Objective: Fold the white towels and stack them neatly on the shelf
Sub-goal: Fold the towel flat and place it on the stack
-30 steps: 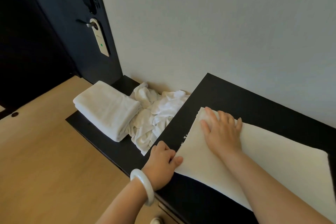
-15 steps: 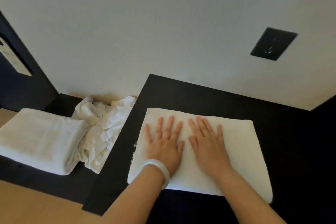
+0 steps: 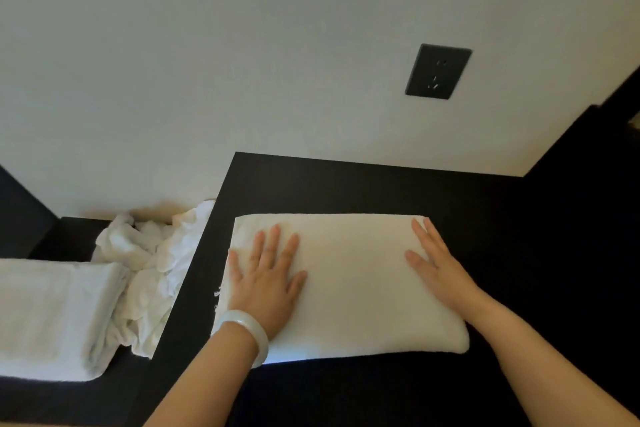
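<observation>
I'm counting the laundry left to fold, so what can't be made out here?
Head view, the left edge cuts off the folded towel on the lower shelf: one or several, unclear.
The black top hides part of the crumpled pile: number of pieces unclear.
The left hand and right hand cover parts of the flat towel: layers unseen.

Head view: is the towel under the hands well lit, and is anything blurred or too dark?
In the head view, the towel on the dark counter is washed out, its weave barely visible; the counter is near-black, without detail; the whole head view looks slightly soft.
</observation>
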Available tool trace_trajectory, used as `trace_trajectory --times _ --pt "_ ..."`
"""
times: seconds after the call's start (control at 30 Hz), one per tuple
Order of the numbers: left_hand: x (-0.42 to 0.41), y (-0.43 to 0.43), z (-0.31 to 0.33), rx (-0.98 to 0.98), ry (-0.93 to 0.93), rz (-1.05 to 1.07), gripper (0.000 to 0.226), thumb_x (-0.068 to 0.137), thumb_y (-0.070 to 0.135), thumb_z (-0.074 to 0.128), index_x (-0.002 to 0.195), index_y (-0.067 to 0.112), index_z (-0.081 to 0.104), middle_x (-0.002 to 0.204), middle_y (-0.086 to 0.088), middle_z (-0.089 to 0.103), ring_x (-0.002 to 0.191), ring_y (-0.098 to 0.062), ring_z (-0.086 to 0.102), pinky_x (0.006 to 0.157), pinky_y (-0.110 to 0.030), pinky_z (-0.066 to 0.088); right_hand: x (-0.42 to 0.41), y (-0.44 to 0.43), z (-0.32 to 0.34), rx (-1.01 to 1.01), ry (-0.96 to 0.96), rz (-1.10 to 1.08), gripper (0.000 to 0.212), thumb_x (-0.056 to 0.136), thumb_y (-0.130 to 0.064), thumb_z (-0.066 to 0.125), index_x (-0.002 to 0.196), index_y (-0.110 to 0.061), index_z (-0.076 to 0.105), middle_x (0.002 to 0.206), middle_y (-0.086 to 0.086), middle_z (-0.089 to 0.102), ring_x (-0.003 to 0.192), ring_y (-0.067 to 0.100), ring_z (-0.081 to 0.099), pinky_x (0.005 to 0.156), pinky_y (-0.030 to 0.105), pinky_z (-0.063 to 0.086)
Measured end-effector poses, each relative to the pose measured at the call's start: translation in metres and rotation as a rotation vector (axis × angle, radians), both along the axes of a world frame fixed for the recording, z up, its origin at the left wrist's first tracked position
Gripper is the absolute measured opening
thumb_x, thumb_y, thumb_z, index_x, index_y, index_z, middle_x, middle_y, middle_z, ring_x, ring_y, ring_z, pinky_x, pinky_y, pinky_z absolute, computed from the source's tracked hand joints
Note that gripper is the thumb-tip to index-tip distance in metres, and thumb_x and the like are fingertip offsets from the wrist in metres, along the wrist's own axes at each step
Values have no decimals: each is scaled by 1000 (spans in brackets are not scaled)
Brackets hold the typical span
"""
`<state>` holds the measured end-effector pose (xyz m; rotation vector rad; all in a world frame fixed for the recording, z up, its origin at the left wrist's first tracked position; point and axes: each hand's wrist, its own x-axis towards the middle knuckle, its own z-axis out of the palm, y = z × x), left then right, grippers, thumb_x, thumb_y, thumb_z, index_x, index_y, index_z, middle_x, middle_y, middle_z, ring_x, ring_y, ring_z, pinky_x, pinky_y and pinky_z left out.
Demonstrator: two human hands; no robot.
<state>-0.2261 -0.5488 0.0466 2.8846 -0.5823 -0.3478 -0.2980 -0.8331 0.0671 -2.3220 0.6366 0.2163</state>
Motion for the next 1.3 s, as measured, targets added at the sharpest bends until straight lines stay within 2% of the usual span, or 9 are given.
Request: trace_trajectory --times 0.13,0.3,0.4,0.5,0.7,0.9,0.97,1.1,1.3 --pt "-4 29 18 -282 93 430 70 95 52 47 153 29 15 159 -5 14 144 -30 18 114 -53 24 -13 -7 4 85 1 -333 65 98 -47 49 154 -35 20 153 5 31 129 26 45 102 49 42" --pt "2 44 32 -555 409 789 65 93 46 58 143 9 38 131 -13 52 111 -32 53 96 -45 42 -4 -15 25 579 170 -536 45 93 -43 60 128 -16 54 111 13 66 102 32 62 98 54 46" --pt "4 53 46 -822 623 941 45 90 46 62 115 8 60 103 -13 68 95 -35 62 92 -49 48 6 -8 37 725 139 -531 37 85 -42 71 114 -20 63 106 15 71 100 37 65 99 57 45" --pt "-5 72 58 -1048 753 1021 20 88 30 67 100 14 62 90 -16 70 87 -37 63 71 -44 51 16 17 42 775 137 -486 38 81 -44 74 112 -24 64 106 13 72 101 37 66 98 58 45" --pt "-23 150 58 -1276 708 1168 50 74 26 71 119 8 59 109 -21 68 98 -43 65 86 -59 52 42 94 52 752 103 -348 34 85 -46 69 111 -27 60 108 9 69 100 35 65 96 58 46" --pt "-5 265 46 -1387 613 1256 15 88 19 65 89 4 65 68 -14 71 79 -36 63 85 -49 50 88 228 64 686 47 -220 29 88 -48 65 108 -29 55 106 6 66 96 31 64 84 50 49" --pt "10 313 38 -1416 593 1255 13 87 17 66 92 6 65 68 -13 72 81 -36 64 79 -46 51 105 275 58 690 30 -197 26 87 -47 66 104 -29 57 106 5 68 97 30 65 89 53 49" --pt "45 420 19 -1413 649 1249 31 81 18 71 110 8 65 101 -19 73 95 -40 67 81 -51 54 131 379 25 757 -4 -164 28 88 -38 68 111 -21 64 104 6 73 98 31 68 91 55 51" --pt "96 544 -17 -1256 667 1239 10 93 7 59 86 7 66 64 -12 70 70 -30 62 68 -38 50 151 508 -61 768 77 -283 32 92 -36 66 117 -15 65 106 6 73 97 29 68 89 48 54"
